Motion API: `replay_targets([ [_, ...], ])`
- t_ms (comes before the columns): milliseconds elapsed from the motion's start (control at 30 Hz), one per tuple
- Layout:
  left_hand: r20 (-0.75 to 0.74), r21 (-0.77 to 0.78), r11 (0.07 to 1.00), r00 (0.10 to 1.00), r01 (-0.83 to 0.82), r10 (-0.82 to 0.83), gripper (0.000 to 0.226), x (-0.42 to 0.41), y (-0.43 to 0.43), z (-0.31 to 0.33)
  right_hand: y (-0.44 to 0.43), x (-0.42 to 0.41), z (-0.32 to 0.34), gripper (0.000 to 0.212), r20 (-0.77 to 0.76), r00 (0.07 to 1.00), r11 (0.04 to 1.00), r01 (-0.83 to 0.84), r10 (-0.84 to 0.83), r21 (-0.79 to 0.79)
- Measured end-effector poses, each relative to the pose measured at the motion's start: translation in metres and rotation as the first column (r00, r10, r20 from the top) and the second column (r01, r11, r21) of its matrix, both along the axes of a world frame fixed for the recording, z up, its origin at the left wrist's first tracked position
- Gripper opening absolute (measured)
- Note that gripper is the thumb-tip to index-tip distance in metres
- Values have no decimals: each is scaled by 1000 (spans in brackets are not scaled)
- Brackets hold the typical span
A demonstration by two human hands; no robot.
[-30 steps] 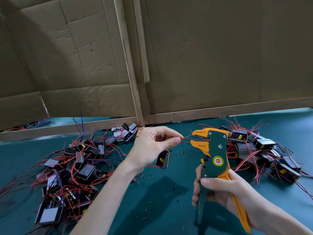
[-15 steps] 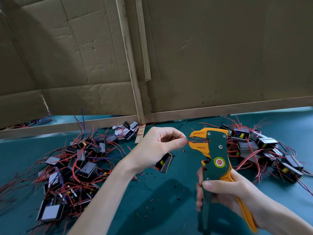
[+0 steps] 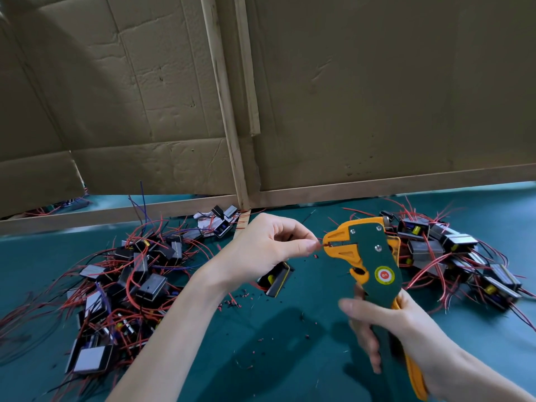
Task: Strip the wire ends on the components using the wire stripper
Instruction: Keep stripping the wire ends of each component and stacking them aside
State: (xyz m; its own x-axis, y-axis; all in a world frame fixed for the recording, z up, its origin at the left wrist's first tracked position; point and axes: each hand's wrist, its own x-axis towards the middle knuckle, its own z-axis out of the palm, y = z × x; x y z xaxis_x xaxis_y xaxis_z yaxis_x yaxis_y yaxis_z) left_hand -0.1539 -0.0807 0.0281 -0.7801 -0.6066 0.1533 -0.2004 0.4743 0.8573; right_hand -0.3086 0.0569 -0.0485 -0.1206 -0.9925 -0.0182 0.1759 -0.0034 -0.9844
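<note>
While the left hand (image 3: 266,250) pinches a red wire end (image 3: 320,244) between thumb and forefinger, the right hand (image 3: 391,329) grips the wire stripper (image 3: 369,256) by its handles.
The wire end sits between the orange jaws; its component (image 3: 277,281) is just below the left hand, above the green desk (image 3: 275,352). One pile of components (image 3: 130,285) lies at the left, another pile (image 3: 452,256) at the right.

left hand (image 3: 266,248) pinches a red wire end (image 3: 320,244) into the orange nose of the wire stripper (image 3: 368,256), which the right hand (image 3: 388,329) grips; a component (image 3: 275,281) hangs below.
</note>
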Motion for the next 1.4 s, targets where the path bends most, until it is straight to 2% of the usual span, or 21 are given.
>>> replay_targets([
  [67, 25, 7, 1000, 1000, -13, 12, 11, -1, 0, -2, -2, 1, -5, 35, 0, 999, 999, 35, -35, -28],
  [233, 20, 42, 998, 999, -45, 44, 15, 3, -8, -3, -11, -6, -7, 45, 250, 947, 979, -198, 203, -47],
  [333, 11, 25, 997, 998, -67, 67, 12, 5, -13, -4, -13, -11, -12, 46, 283, 939, 981, -189, 196, -51],
  [400, -11, -42, 994, 994, -105, 105, 12, 5, -16, -5, -15, -15, -14, 47, 286, 944, 986, -162, 163, -27],
  [533, -110, -198, 963, 980, -183, 164, 15, -8, -18, 1, -20, -19, -18, 38, 297, 947, 989, -141, 119, 54],
  [667, -303, -366, 883, 935, -293, 185, 11, -52, -10, 11, -21, -20, -22, 32, 353, 931, 981, -147, 93, 128],
  [733, -379, -374, 871, 910, -317, 168, 7, -82, -4, 14, -22, -20, -23, 32, 362, 929, 977, -148, 83, 155],
  [833, -422, -298, 922, 900, -249, 107, 9, -120, 8, 13, -24, -21, -24, 31, 390, 919, 972, -146, 64, 184],
  [933, -267, -225, 973, 964, -41, -21, 24, -137, 18, 4, -25, -23, -26, 30, 428, 903, 971, -140, 44, 195],
  [1033, -71, -248, 961, 988, 118, -140, 35, -130, 22, -2, -26, -25, -28, 32, 446, 894, 973, -136, 40, 185],
  [1100, -61, -250, 956, 982, 157, -177, 34, -112, 23, 1, -27, -26, -29, 35, 446, 894, 975, -135, 44, 176],
  [1167, -46, -160, 974, 984, 161, -170, 36, -86, 17, 5, -27, -26, -30, 33, 440, 897, 976, -130, 41, 175],
  [1233, 75, -106, 987, 991, 122, -115, 43, -56, 1, 7, -28, -26, -31, 31, 432, 901, 977, -121, 34, 176],
  [1267, 206, -145, 986, 977, 86, -55, 47, -40, -10, 7, -28, -26, -32, 31, 426, 904, 977, -118, 32, 176],
  [1300, 370, -208, 977, 929, 55, 27, 49, -24, -21, 6, -28, -25, -32, 30, 421, 907, 978, -113, 29, 176],
  [1333, 533, -264, 964, 838, 32, 118, 49, -9, -32, 4, -28, -25, -32, 30, 416, 909, 979, -109, 27, 174],
  [1400, 751, -323, 946, 600, -31, 276, 42, 18, -50, -2, -29, -25, -33, 30, 405, 914, 980, -101, 23, 171],
])
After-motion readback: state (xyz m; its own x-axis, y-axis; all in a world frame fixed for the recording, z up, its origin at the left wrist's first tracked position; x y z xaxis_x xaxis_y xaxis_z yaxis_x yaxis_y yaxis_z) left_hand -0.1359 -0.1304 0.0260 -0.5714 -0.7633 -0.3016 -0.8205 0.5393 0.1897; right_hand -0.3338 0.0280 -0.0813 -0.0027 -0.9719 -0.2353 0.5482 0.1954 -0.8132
